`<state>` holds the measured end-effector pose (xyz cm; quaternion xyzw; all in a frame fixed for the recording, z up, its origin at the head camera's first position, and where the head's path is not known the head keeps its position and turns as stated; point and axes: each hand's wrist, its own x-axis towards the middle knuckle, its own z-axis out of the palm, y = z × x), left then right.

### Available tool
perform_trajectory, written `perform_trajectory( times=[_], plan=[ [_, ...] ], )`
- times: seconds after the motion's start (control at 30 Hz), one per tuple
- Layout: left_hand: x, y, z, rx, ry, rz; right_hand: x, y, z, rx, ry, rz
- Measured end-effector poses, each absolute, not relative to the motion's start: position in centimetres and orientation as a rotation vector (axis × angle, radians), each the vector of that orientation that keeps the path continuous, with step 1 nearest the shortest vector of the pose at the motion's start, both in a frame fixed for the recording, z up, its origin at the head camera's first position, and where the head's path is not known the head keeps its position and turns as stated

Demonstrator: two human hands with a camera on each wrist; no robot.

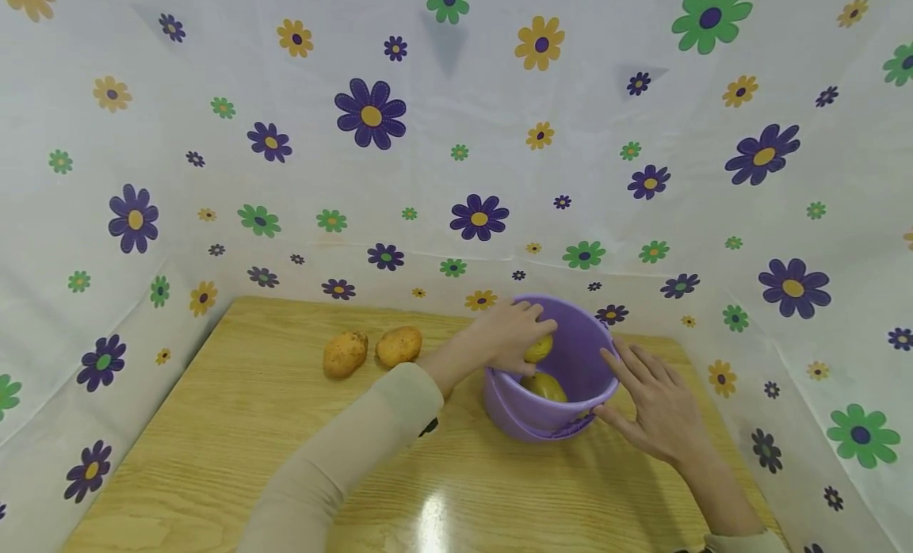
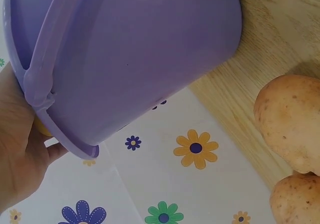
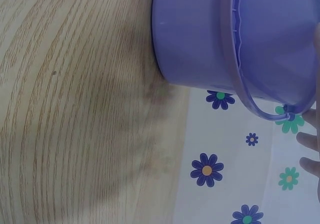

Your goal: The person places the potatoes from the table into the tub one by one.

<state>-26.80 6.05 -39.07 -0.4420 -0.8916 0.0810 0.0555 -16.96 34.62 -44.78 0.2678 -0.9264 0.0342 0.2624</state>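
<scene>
A purple bucket (image 1: 556, 422) with a handle stands on the wooden table, right of the middle. Reaching over its left rim, my left hand (image 1: 509, 335) holds a yellowish potato (image 1: 540, 348) just inside the mouth; a sliver of that potato (image 2: 42, 127) shows beside the rim in the left wrist view. Below it, another potato (image 1: 545, 387) lies in the bucket. My right hand (image 1: 659, 410) has its fingers spread, with thumb and forefinger touching the bucket's right rim. In the right wrist view only some fingertips (image 3: 310, 140) appear at the edge, near the handle's hinge.
Two brown potatoes, one on the left (image 1: 345, 355) and one on the right (image 1: 399, 346), lie side by side on the table (image 1: 235, 426) left of the bucket. A white flowered sheet (image 1: 428, 181) encloses the table at the back and both sides.
</scene>
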Motion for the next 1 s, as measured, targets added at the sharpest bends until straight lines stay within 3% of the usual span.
perform_trajectory(
  times=[1.0],
  plan=[
    [-26.23, 5.89, -38.67, -1.345, -2.699, 0.239, -17.12, 34.60, -44.87, 0.731, -2.500, 0.091]
  ],
)
